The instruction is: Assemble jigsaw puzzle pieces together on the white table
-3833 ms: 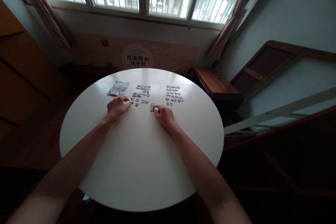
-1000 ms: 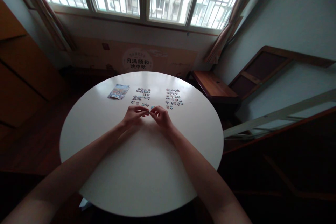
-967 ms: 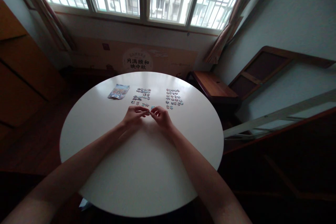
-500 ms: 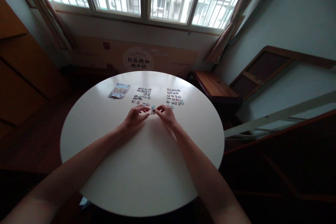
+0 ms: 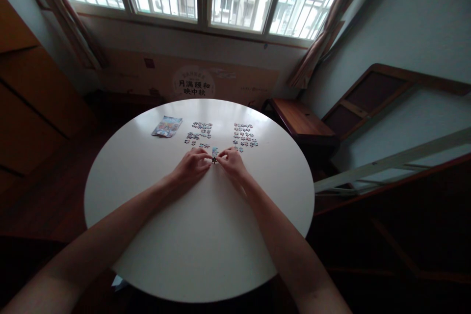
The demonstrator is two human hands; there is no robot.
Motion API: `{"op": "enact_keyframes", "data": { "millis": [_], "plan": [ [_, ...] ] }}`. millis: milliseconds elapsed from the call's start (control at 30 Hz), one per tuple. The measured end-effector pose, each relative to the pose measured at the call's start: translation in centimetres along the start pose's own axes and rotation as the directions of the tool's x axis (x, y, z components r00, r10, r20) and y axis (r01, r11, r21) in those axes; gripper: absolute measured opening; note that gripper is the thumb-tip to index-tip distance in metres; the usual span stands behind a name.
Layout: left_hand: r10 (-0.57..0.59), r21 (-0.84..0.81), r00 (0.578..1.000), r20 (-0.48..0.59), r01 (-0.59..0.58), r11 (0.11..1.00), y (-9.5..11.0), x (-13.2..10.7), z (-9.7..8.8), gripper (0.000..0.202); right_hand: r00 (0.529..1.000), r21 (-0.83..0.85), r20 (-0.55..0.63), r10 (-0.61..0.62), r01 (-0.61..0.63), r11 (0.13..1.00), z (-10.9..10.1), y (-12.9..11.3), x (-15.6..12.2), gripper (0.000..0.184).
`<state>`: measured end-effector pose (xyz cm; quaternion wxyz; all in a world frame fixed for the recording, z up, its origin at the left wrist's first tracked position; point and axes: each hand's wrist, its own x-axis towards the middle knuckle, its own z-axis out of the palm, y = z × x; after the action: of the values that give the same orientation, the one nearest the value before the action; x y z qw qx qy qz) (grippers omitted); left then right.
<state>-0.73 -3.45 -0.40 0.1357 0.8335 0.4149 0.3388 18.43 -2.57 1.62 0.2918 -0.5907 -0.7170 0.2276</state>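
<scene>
A dark jigsaw piece [image 5: 214, 160] sits between my two hands at the middle of the white round table [image 5: 206, 235]. My left hand [image 5: 195, 162] pinches its left side with thumb and forefinger. From the right, my right hand [image 5: 231, 161] has its fingertips closed on the same piece. Just beyond the fingers lies a small joined strip of light-blue puzzle pieces [image 5: 215, 150]. Whether the dark piece touches that strip is too small to tell.
Loose puzzle pieces lie in a left group [image 5: 200, 127] and a right group [image 5: 243, 133] beyond my hands. A colourful picture sheet or packet [image 5: 168, 126] rests at the far left of the table. A wooden bench [image 5: 301, 117] stands behind the table's right side.
My left hand has moved right and its open fingers have closed on the dark jigsaw piece. That piece now shows slightly nearer to me, while my right hand stays almost in place.
</scene>
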Motion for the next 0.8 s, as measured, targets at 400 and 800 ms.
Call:
{"op": "enact_keyframes", "data": {
  "millis": [400,800],
  "plan": [
    [0.019,0.036,1.0,-0.005,-0.019,0.999,-0.12,-0.02,0.14,0.019,0.999,-0.052,-0.038,-0.032,0.03,0.998,0.57,0.44,-0.24,0.009],
    [-0.004,0.063,1.0,0.005,0.004,0.998,0.05,0.0,-0.02,0.013,0.997,-0.049,-0.025,-0.069,0.067,0.997,0.34,0.3,-0.52,0.011]
  ]
}}
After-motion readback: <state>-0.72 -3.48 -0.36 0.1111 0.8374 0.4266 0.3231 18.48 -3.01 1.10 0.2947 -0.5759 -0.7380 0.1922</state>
